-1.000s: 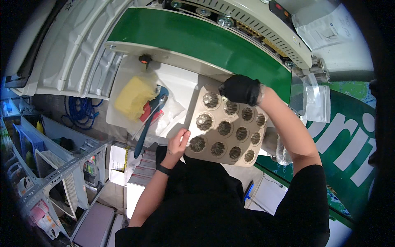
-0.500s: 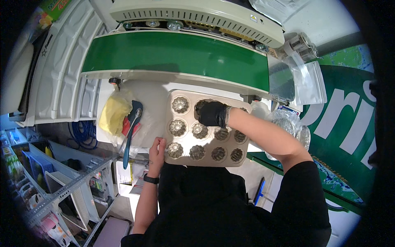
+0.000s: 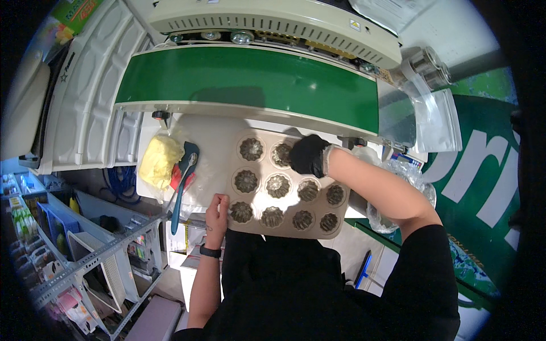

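A beige baking tray with several fluted round cups lies flat on a white worktop in front of me. My left hand, bare and with a black watch at the wrist, grips the tray's near left corner. My right hand, in a black glove, rests over a cup in the tray's far row. Whether its fingers hold anything is hidden.
A block of yellow butter in clear wrap and a dark teal spatula lie left of the tray. A sealing machine with a green conveyor belt runs across behind it. Clear plastic bags sit at right, metal wire shelves at lower left.
The tray has settled from tilted to flat. My gloved right hand moved from the tray's far corner onto the cups, then slightly right along the far row. My left hand stays on the near left corner.
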The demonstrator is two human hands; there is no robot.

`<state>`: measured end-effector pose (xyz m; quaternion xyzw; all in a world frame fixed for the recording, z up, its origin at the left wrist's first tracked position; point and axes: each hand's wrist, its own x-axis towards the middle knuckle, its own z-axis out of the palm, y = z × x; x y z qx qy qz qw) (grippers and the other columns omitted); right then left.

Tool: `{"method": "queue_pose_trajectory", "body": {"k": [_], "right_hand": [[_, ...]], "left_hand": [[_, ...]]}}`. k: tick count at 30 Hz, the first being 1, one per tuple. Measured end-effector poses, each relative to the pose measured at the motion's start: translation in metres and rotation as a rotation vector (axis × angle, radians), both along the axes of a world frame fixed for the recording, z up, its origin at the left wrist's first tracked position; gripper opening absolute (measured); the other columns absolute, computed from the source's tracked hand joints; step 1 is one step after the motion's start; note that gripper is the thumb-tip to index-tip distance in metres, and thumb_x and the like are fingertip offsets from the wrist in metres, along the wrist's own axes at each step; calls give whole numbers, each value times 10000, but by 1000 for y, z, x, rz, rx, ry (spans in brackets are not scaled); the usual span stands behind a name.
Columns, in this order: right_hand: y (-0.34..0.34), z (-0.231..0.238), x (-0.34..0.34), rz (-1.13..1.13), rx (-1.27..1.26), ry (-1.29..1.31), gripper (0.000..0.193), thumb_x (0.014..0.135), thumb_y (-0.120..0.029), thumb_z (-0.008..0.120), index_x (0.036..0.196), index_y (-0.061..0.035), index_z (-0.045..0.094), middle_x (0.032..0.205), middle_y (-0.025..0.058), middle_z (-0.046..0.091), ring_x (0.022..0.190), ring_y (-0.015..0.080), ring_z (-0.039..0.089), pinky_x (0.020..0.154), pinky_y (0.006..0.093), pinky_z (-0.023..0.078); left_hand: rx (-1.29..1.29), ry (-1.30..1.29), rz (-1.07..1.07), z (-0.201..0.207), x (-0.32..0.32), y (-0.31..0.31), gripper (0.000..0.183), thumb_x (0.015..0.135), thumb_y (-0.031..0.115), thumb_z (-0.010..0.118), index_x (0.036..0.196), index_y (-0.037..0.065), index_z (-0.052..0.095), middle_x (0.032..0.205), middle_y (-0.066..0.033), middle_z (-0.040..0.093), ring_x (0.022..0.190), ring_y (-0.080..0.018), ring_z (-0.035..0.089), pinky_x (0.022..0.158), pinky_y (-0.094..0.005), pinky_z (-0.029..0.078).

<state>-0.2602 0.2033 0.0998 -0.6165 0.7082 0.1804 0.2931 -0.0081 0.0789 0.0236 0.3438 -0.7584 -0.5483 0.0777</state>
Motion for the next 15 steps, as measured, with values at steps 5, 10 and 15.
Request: {"method": "queue_pose_trajectory", "body": {"k": [5, 10, 15], "right_hand": [[-14, 12, -3, -165, -301, -3, 188, 642, -220, 486, 704, -107, 623, 640, 116, 580, 603, 270, 568, 548, 391, 445], [-51, -9, 1, -101, -309, -78, 161, 609, -204, 495, 637, -93, 609, 621, 129, 571, 591, 285, 561, 545, 388, 447], [-93, -6, 10, 85, 161, -27, 295, 682, -202, 460, 933, -103, 579, 856, 132, 588, 770, 251, 576, 666, 357, 449]], "left_hand": [[95, 29, 16, -5, 3, -3, 242, 834, 246, 437, 775, 14, 473, 603, -56, 462, 578, -105, 417, 542, -248, 359], [122, 48, -13, -12, 7, -7, 243, 830, 254, 444, 784, 18, 477, 597, -77, 476, 554, -118, 437, 529, -259, 369], [75, 109, -25, -20, 9, -8, 221, 820, 244, 450, 798, 28, 491, 618, -126, 508, 552, -223, 518, 515, -286, 387]]}}
